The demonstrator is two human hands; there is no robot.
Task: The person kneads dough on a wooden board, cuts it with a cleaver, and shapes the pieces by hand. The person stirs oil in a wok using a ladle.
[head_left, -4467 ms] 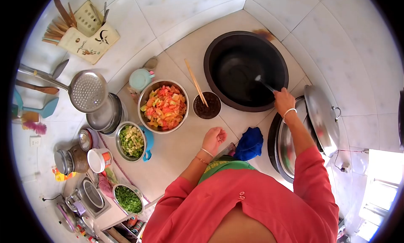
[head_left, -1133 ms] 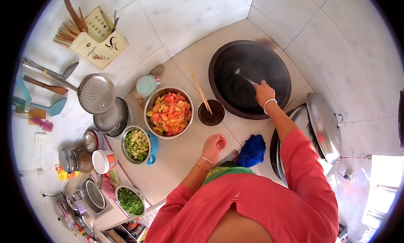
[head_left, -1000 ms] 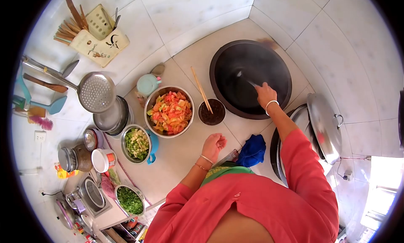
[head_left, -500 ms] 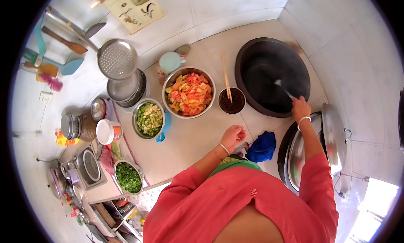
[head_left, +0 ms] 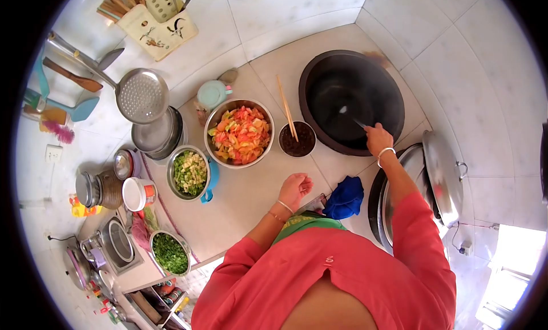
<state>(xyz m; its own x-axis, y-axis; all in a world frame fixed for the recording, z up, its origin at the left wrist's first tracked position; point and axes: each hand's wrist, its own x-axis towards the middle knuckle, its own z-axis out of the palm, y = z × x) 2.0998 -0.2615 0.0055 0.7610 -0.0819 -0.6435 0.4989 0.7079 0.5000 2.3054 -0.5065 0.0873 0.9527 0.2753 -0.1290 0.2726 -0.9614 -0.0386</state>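
My right hand (head_left: 379, 140) is closed round the handle of a metal cooking utensil (head_left: 359, 123), which reaches down into a deep black wok (head_left: 311, 124). The utensil's head is lost in the dark of the wok, so its kind does not show. Haze hangs over the wok. In front of my body, my left hand (head_left: 295, 188) hovers over the counter with fingers curled in and nothing visible in them. Nearest to it are a crumpled blue cloth (head_left: 344, 197) and a small bowl of dark sauce (head_left: 297, 139) with chopsticks (head_left: 285, 105) in it.
Left of the sauce stands a steel bowl of chopped tomatoes (head_left: 240, 135). Beyond are a bowl of diced green and pale pieces (head_left: 190, 173) and one of chopped greens (head_left: 170, 254). A large metal lid (head_left: 442, 173) leans at right. A skimmer (head_left: 142, 96) hangs on the wall.
My right hand has shifted the utensil within the wok, and its pale shaft shows less. The left hand stays curled above the counter. The whole view has turned slightly.
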